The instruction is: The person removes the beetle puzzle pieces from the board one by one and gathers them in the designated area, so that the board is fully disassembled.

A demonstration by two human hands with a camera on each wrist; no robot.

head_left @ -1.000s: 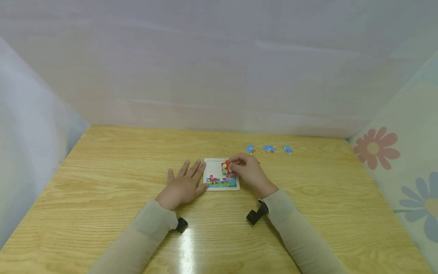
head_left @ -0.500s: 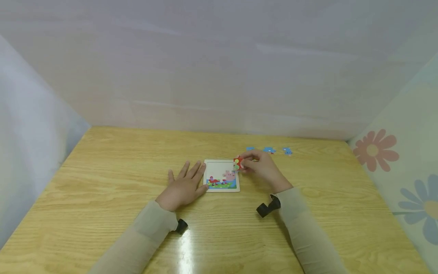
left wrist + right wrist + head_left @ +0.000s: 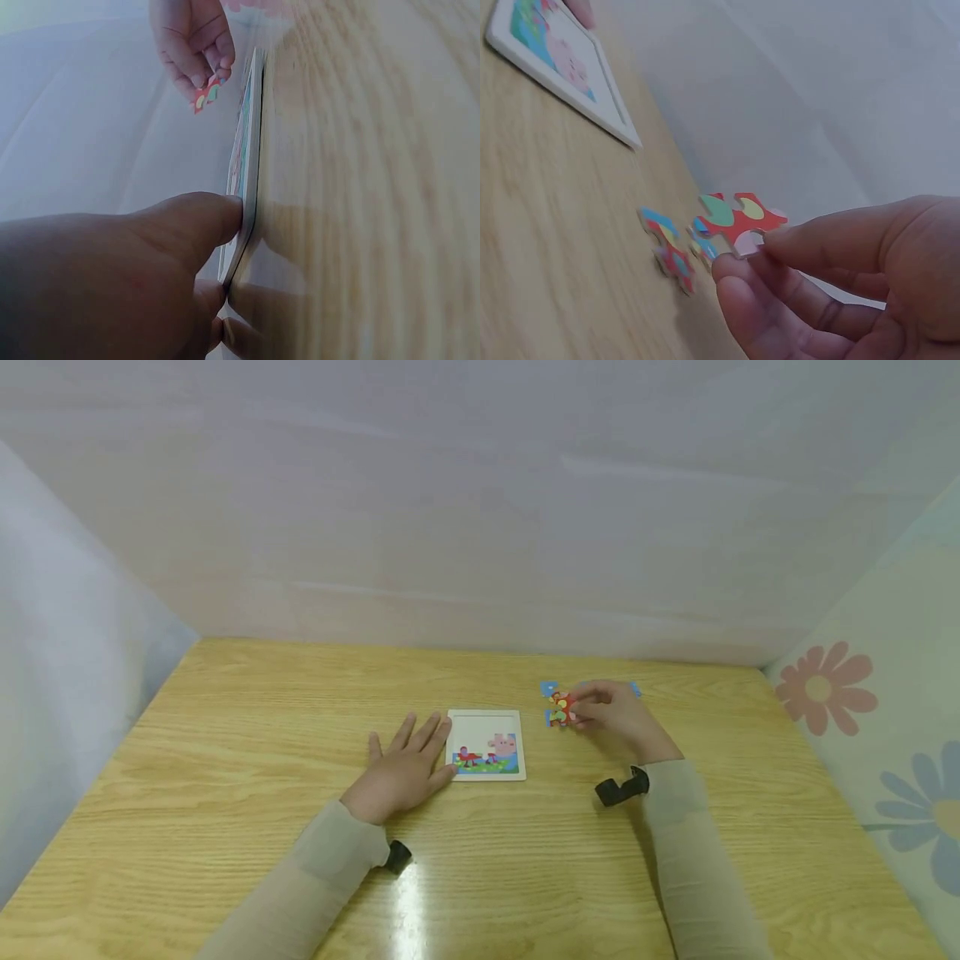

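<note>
My right hand pinches a red jigsaw piece with yellow, green and pink spots between thumb and fingers, held above the table. Below it lies a loose puzzle piece in blue, red and yellow. My left hand lies flat with fingers spread, its thumb and fingertips touching the left edge of the white puzzle frame. Inside that frame, pieces fill the bottom strip, and a pink piece sits above them at the right. The upper part of the frame shows its bare white base.
At the back right lies a blue puzzle piece. Another blue piece is mostly hidden behind my right hand. The wooden table meets pale cloth screens at the back and sides.
My right hand has carried the red jigsaw piece from over the frame to the right, above the loose pieces. The pink piece in the frame is now uncovered. My left hand stays put.
</note>
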